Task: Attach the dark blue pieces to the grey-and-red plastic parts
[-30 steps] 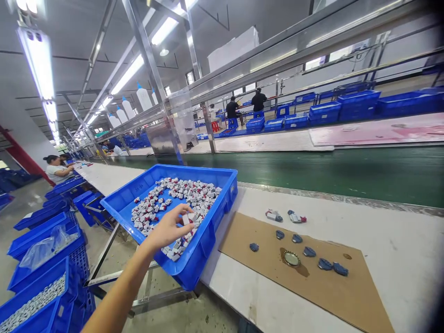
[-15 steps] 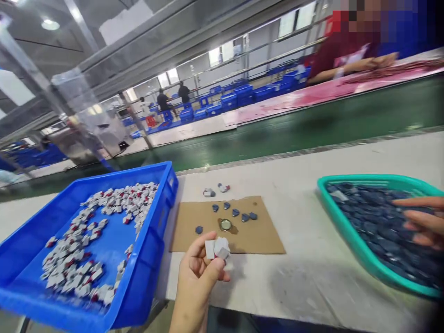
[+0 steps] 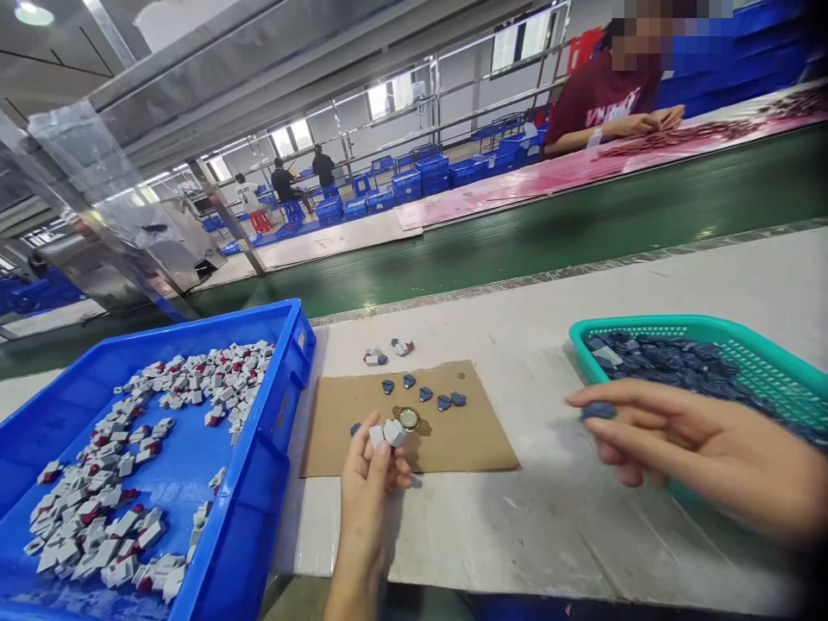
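My left hand (image 3: 372,470) pinches a light grey part (image 3: 388,433) over the near edge of a brown cardboard sheet (image 3: 453,448). Between thumb and fingertips, my right hand (image 3: 686,440) grips a dark blue piece (image 3: 599,410), just left of the green basket (image 3: 763,336) of similar pieces. On the cardboard lie several dark blue pieces (image 3: 425,394) and a round metal-rimmed cap (image 3: 408,418). Two grey parts with red and blue bits (image 3: 402,347) rest behind the sheet. The blue bin (image 3: 272,414) at the left holds many grey and red parts (image 3: 109,517).
A green conveyor belt (image 3: 504,256) runs behind the white table (image 3: 536,535). Across it, a person in a dark red shirt (image 3: 601,103) handles small parts on a pink surface (image 3: 479,194). Stacked blue crates and other people are farther back.
My right hand has come left out of the green basket, now with a dark blue piece in its fingers. My left hand still holds the grey part. The camera view has shifted slightly.
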Tool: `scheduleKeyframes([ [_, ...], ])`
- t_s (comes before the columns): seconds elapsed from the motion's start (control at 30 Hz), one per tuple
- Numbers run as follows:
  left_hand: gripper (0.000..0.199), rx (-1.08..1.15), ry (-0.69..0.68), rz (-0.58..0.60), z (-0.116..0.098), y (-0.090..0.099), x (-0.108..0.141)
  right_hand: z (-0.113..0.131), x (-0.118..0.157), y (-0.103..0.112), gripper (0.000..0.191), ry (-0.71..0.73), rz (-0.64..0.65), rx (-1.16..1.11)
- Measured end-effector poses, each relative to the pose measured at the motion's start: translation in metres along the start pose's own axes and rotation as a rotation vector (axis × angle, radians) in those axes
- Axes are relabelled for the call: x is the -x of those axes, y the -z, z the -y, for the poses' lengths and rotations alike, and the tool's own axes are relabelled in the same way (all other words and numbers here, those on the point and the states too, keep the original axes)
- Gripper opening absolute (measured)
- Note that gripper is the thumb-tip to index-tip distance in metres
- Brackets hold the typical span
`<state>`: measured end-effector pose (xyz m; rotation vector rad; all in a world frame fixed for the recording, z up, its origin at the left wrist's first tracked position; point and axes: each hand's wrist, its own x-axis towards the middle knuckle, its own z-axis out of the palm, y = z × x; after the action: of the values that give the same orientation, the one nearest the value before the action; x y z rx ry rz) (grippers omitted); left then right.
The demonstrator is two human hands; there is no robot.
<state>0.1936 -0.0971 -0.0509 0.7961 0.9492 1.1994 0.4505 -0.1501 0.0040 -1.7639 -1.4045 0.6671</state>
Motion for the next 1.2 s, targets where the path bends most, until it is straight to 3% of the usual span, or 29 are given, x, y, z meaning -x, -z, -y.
scheduleKeyframes([
  [0.07, 0.041, 0.063, 0.029, 0.024, 0.006, 0.004, -0.003, 0.019, -0.001, -0.021, 0.045, 0.035, 0.143, -0.010],
  [0.17, 0.030, 0.134, 0.018, 0.082, 0.009, 0.008, -0.002, 0.038, -0.005, -0.052, 0.039, 0.100, 0.212, -0.091],
  [0.3, 0.031, 0.184, 0.017, 0.099, 0.004, 0.009, -0.002, 0.046, -0.011, -0.081, 0.030, 0.123, 0.323, -0.154],
  [0.47, 0.023, 0.221, 0.050, 0.161, 0.005, 0.011, -0.001, 0.048, -0.020, -0.096, 0.029, 0.040, 0.445, -0.215],
  [0.63, 0.019, 0.163, -0.073, 0.001, 0.012, 0.012, 0.002, 0.049, -0.027, -0.103, 0.031, 0.001, 0.514, -0.242],
  [0.7, 0.032, 0.157, -0.090, -0.045, 0.011, 0.011, 0.003, 0.049, -0.027, -0.105, 0.032, 0.040, 0.541, -0.152],
  [0.8, 0.054, 0.185, -0.045, -0.091, 0.006, 0.009, 0.005, 0.051, -0.028, -0.106, 0.034, 0.123, 0.545, -0.034],
  [1.03, 0.037, 0.297, 0.011, -0.176, 0.004, 0.013, 0.001, 0.049, -0.048, -0.112, 0.025, 0.409, 0.325, 0.240],
  [1.2, 0.035, 0.348, 0.004, -0.249, 0.006, 0.017, -0.004, 0.047, -0.065, -0.122, 0.027, 0.473, 0.353, 0.333],
])
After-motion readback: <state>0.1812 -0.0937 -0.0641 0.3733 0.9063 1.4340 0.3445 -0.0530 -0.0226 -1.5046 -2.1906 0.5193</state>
